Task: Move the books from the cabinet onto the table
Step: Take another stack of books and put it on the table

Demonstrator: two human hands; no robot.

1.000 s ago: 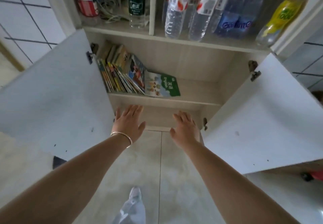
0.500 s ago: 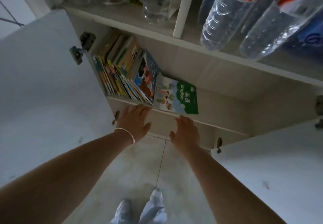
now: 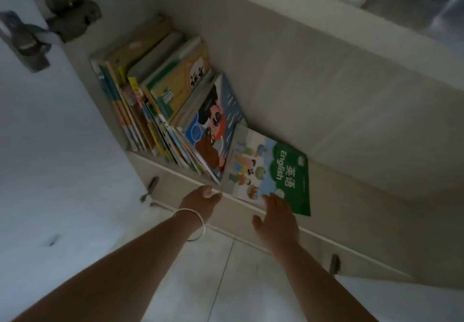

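Two bare arms reach up toward an open cabinet [image 3: 313, 75], seen from below by a head-worn camera. The left hand [image 3: 199, 202], a thin bangle [image 3: 194, 223] on its wrist, sits at the front edge of the shelf [image 3: 175, 171] just below a row of books [image 3: 160, 103]; its fingers are curled over at the edge and hidden from view, so whether they grip anything cannot be told. The right hand [image 3: 275, 218] is spread, fingers straight and slightly apart, its fingertips touching the lower edge of a green English textbook [image 3: 271, 171].

The books stand packed against the cabinet's left wall, leaning to the left, their spines facing out. A cartoon-covered book [image 3: 213, 130] leans at the right end of the row. The English textbook lies nearly flat just beside it, its cover facing up and its lower corner jutting past the shelf's front edge.

The white cabinet door [image 3: 50, 158] hangs open at left, with a metal hinge [image 3: 30, 43] near its top. Pale floor tiles [image 3: 226, 284] show between the arms.
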